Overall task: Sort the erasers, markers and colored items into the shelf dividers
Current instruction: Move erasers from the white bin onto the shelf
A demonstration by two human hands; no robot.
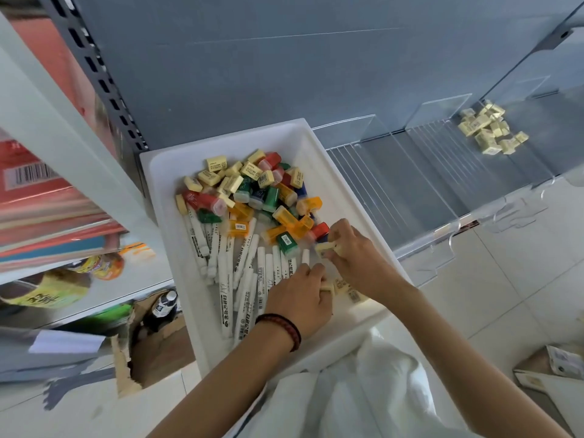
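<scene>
Grey shelving (284, 74) with clear dividers (442, 105) stands over pale floor tiles (505, 263); a white bin (221, 137) sits against it, holding yellow erasers (218, 164), white markers (227, 279) and coloured items (284, 216) in a jumble; sorted erasers (489, 131) already lie in a far-right compartment. The right hand (354, 248) pinches one eraser (325, 248) between thumb and fingertips above the bin's near corner; the left hand (300, 298), beside it, curls over a second eraser (328, 287). These blocks look light, firm and grippy, best pinched across their short sides; the markers look smooth and likely to roll, so take them mid-barrel.
</scene>
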